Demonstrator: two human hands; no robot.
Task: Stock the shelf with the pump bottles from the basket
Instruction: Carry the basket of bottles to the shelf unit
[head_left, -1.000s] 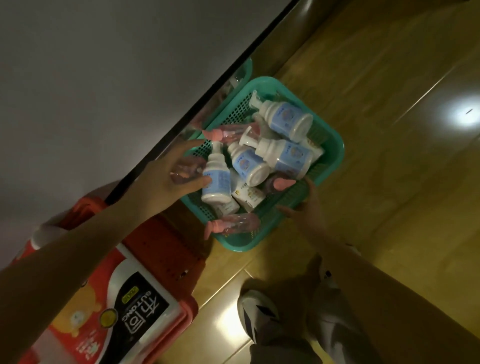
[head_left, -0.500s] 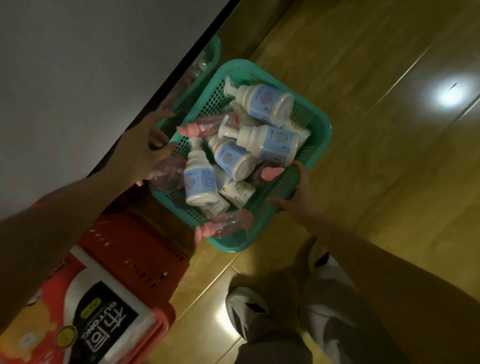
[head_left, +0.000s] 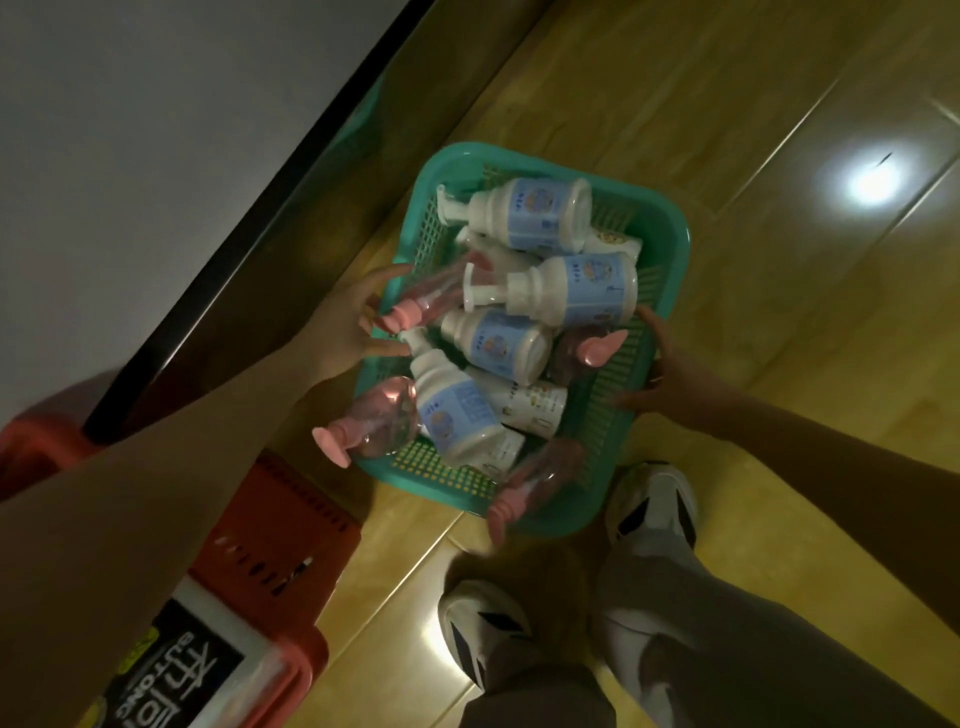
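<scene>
Both hands (head_left: 358, 322) (head_left: 675, 374) gripping basket (head_left: 670, 234) rims (opposite sides), beside shelf edge (head_left: 249, 228)

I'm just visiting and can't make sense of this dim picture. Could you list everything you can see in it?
Basket: one, teal, on the floor, gripped at both sides.
White pump bottles: at least five, blue labels on most, lying piled in the basket.
Clear pink pump bottles: about four, pink pumps, in the basket; two poke over its near rim.
Red crate: one, lower left, on the floor.
Printed pack: one, black and white, in the crate.
Floor: glossy yellow tiles.
Shelf edge: dark, upper left.
Shoes: two, white and black, bottom.
Left hand: at the basket's left rim.
Right hand: holds the right rim.
</scene>
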